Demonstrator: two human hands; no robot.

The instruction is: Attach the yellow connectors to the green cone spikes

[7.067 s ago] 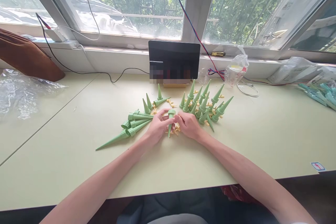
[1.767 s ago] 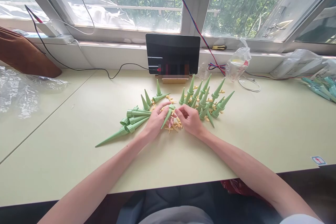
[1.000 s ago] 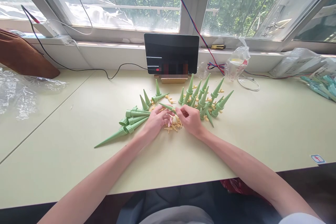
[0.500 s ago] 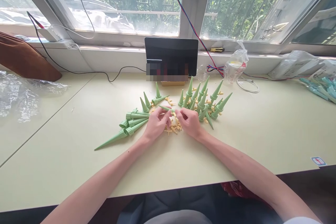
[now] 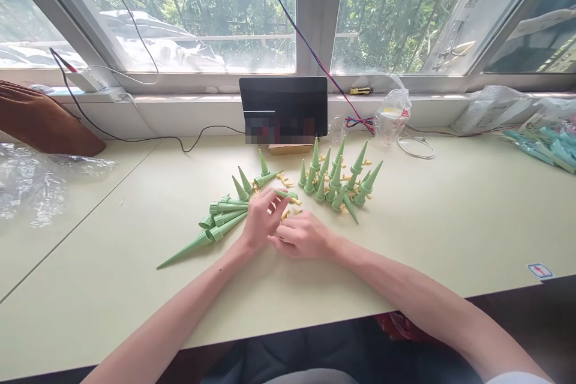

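1. Pinching a green spike (image 5: 290,195), the left hand (image 5: 261,216) holds it in front of the black screen (image 5: 288,102).
2. Farther from the screen, the right hand (image 5: 303,234) curls; I can't tell whether its fingers grip anything.
3. More spikes (image 5: 335,177) cluster right-front of the screen.

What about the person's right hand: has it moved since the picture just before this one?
Yes: judged against the black tablet, the right hand has moved farther away, toward the camera wearer, and somewhat leftward.
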